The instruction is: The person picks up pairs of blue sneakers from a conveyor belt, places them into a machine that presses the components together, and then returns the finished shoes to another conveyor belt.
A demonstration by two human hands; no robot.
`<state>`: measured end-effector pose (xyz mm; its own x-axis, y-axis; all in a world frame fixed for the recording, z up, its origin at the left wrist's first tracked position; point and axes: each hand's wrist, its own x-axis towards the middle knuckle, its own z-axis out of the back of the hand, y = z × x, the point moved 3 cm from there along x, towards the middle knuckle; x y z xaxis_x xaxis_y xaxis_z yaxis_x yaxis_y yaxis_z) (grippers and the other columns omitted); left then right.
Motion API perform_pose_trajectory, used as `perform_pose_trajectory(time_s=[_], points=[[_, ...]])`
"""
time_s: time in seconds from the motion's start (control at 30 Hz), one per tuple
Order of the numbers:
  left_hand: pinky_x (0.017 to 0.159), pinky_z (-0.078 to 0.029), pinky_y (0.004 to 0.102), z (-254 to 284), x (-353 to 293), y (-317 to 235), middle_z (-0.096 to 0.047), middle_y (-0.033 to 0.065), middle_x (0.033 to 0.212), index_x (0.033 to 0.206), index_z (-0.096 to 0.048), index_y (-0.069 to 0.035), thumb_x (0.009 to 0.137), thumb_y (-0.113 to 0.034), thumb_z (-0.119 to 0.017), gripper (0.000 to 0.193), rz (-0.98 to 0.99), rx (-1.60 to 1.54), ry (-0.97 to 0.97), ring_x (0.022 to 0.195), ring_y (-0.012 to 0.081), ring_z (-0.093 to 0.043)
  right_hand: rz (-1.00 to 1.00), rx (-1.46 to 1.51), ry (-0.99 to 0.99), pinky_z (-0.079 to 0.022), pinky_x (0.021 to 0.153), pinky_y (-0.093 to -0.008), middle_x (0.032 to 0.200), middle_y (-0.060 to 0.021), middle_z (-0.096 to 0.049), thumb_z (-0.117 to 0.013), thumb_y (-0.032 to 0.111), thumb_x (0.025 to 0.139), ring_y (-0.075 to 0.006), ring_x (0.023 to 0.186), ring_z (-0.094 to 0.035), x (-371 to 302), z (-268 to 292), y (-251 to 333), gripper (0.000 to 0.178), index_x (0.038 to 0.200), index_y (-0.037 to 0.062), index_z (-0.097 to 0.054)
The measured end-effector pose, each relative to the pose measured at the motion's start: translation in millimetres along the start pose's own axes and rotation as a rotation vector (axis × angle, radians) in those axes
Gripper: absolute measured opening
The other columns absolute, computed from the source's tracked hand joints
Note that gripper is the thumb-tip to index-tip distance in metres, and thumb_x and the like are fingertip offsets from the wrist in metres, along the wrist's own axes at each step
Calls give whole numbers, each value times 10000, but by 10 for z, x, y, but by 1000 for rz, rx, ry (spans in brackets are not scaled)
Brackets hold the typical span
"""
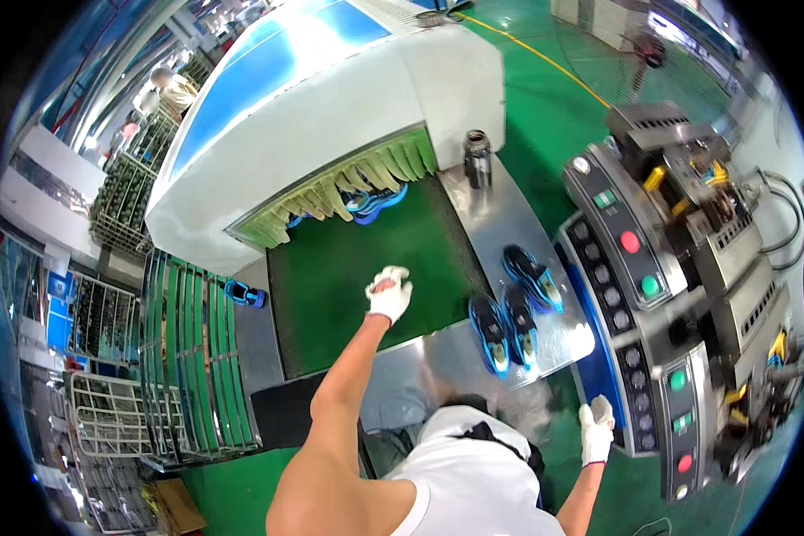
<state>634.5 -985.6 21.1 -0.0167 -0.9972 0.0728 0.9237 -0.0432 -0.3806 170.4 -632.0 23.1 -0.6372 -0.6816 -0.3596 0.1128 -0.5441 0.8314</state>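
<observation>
My left hand (389,295), in a white glove, reaches over the green conveyor belt (330,330). Its fingers are loosely bent and apart from the thumb, with nothing seen in them. My right hand (597,429), also gloved, is low at the right beside the blue edge of the machine (588,362); it looks loosely open and empty, and I cannot tell whether it touches that edge. Between my hands, three black-and-blue shoes, among them a front shoe (489,334), lie on the metal table (402,357). More blue shoes (371,205) sit partly hidden under the strip curtain (375,179).
A white tunnel housing (330,116) stands over the belt. Another blue shoe (244,293) lies on the left ledge, beside a metal rack (188,357). A dark flask (478,159) stands on the right ledge. The right-hand machine carries a red button (630,242).
</observation>
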Motion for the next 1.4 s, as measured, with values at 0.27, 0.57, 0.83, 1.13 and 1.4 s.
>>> perform_pose_trajectory(time_s=[0.27,0.57,0.83,1.13,1.4], points=[[964,-434,593,-317,1767,1256,-516,28,1410,1301,-581,-225,798,-252,-736,526,30,38,-151,1321,315,-460,-81,-343,208,-467,1072,-401,1369,-219,-606,-756,253,874,-321,1264,-597,135,-761,184,624,1398,-3,-533],[966,-460,552,-578,3209,1851,-664,157,1168,1244,-603,-139,779,-469,-751,589,133,405,367,1106,361,-651,-487,-762,332,-401,1111,-417,1443,-176,-550,-734,490,884,-331,1299,-536,-175,-136,-506,738,1434,47,-522],[1034,-424,574,-584,1811,1025,-683,187,1140,1254,-573,-87,796,-452,-707,601,-67,246,412,1122,363,-646,-317,-677,310,-454,1078,-416,1322,-205,-648,-697,463,853,-351,1261,-594,-113,-943,37,662,1358,47,-602],[965,-504,420,263,-188,-784,-664,153,1229,1327,-580,-15,782,-308,-787,652,95,-523,586,1094,300,-640,1,-284,417,-490,1035,-375,1304,-159,-671,-619,460,961,-282,1183,-652,280,-1216,1499,604,1357,5,-587],[1022,-491,393,599,-461,-3594,-639,173,1307,1317,-601,-25,761,-167,-819,614,-1132,-375,739,1190,289,-622,-196,1656,785,-544,999,-448,1389,-147,-612,-627,320,1009,-277,1196,-642,-78,-309,1567,491,1409,51,-535]])
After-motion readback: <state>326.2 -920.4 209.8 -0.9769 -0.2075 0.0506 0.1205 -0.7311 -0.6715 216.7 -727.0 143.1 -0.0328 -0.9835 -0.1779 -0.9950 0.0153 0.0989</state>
